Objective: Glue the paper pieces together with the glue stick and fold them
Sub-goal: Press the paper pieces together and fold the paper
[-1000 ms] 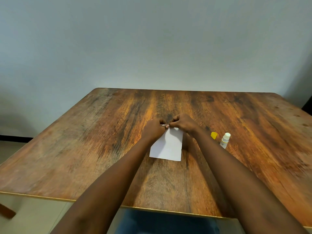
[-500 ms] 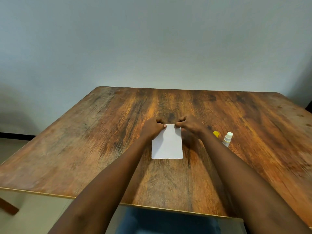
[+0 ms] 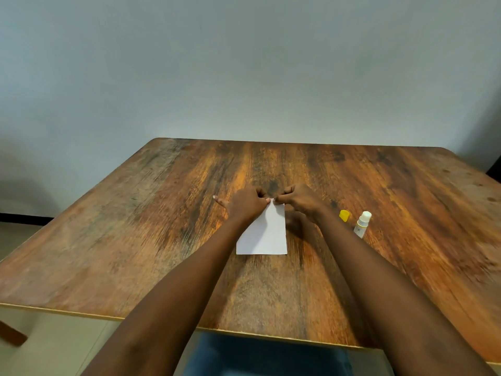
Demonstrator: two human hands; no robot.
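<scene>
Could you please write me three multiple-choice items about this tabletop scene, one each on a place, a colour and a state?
1. Where does the glue stick stand relative to the white paper?
A. To its right
B. To its left
C. On top of it

2. What colour is the loose cap lying beside the glue stick?
A. Blue
B. Yellow
C. Black

3. What are the left hand and right hand doing?
A. Resting off the table
B. Holding the glue stick
C. Pinching the paper's far edge

Answers: 1 A, it stands upright on the wood right of the sheet; 2 B, the cap is plainly yellow; 3 C, both sets of fingertips meet at the paper's far edge.
</scene>
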